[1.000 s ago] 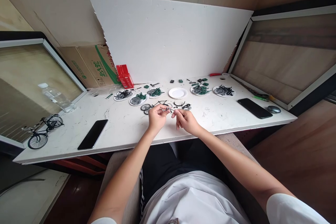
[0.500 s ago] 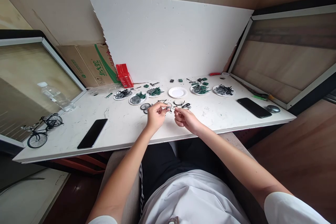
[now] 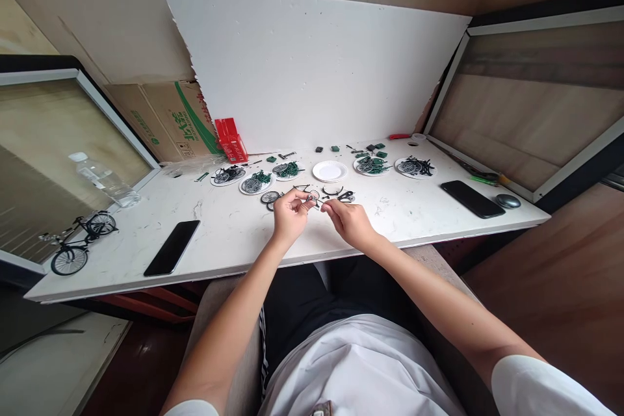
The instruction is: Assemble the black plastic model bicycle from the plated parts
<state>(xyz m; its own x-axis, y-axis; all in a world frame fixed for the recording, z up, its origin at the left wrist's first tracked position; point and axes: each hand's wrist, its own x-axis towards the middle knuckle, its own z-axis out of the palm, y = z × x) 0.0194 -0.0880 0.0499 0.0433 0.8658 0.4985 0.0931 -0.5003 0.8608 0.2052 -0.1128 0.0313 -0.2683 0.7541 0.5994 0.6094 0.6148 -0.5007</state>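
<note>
My left hand (image 3: 289,213) is closed in a pinch on a small dark model bicycle part (image 3: 312,199) above the table's front middle. Close beside it, my right hand (image 3: 351,221) has thumb and forefinger pressed together near that part; what they hold is too small to make out. Behind my left hand lie small black wheels (image 3: 270,197), partly hidden by the fingers. A curved black strip (image 3: 332,192) and a dark bicycle piece (image 3: 346,196) lie just beyond my right hand.
Several paper plates of black and green bicycle parts line the back, with a bare white plate (image 3: 330,171) among them. A built model bicycle (image 3: 80,240) and a phone (image 3: 172,247) are left; another phone (image 3: 472,199) and a mouse (image 3: 507,201) are right.
My right hand has shifted slightly left, closer to my left hand, and its fingers have turned a little downward. My left hand has hardly moved and keeps its pinch.
</note>
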